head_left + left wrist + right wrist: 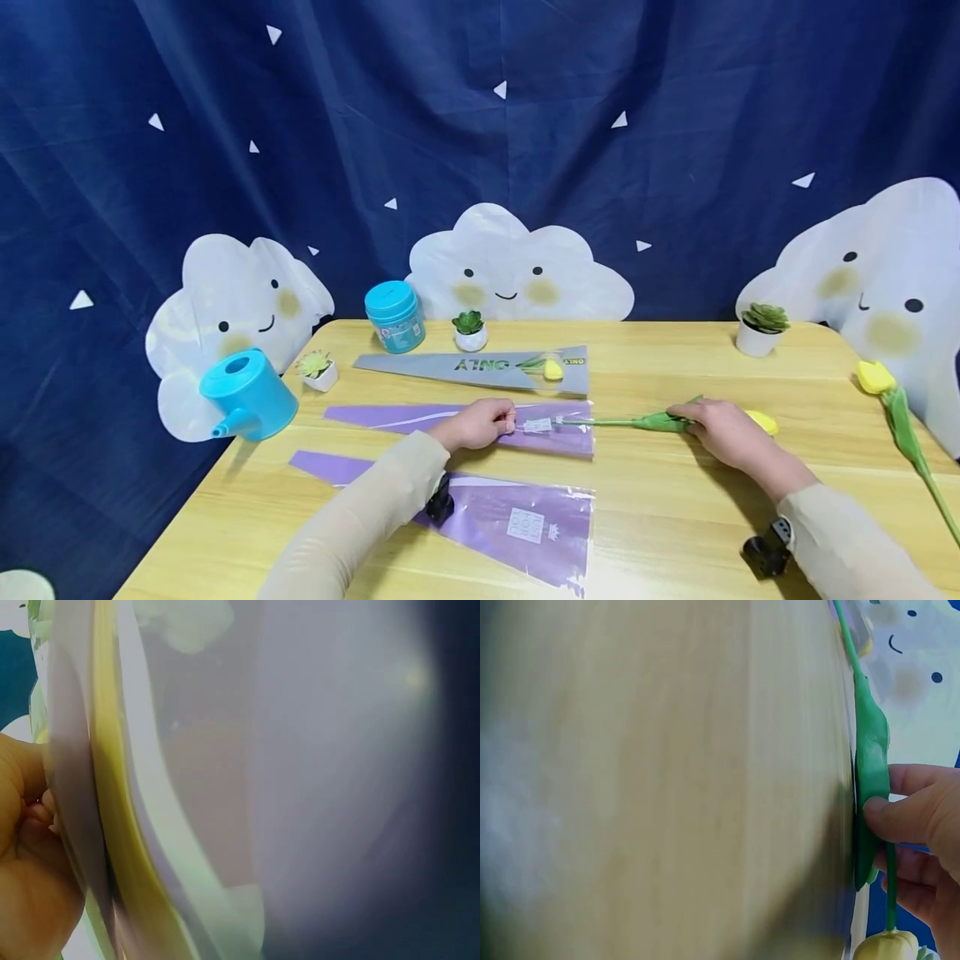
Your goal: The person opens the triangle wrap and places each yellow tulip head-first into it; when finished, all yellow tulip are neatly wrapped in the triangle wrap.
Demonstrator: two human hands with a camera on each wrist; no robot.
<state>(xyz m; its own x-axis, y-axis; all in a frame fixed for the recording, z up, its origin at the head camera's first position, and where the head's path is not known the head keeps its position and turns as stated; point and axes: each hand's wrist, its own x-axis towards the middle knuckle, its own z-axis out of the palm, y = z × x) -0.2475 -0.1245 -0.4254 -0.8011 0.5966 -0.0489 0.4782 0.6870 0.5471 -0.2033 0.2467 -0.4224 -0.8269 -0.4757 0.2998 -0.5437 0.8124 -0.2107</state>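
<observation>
My left hand point(482, 423) pinches the middle purple flower sleeve point(566, 440), with thumb and fingertips together near its centre. In the left wrist view the see-through sleeve point(202, 750) bulges close in front of the lens. My right hand point(723, 433) grips an artificial yellow tulip point(660, 422) around its green leaves. Its stem points left and overlaps the wide right end of that sleeve. The right wrist view shows the thumb pressed on a green leaf point(871, 742), with the yellow bloom point(887, 946) below the fingers.
Behind lies a grey sleeve point(420, 367) with a yellow tulip bloom point(553, 370); another purple sleeve point(491, 533) lies in front. A second tulip point(903, 425) is at right. Around the edges stand a blue watering can point(266, 400), a teal jar point(396, 321) and small potted plants point(757, 337).
</observation>
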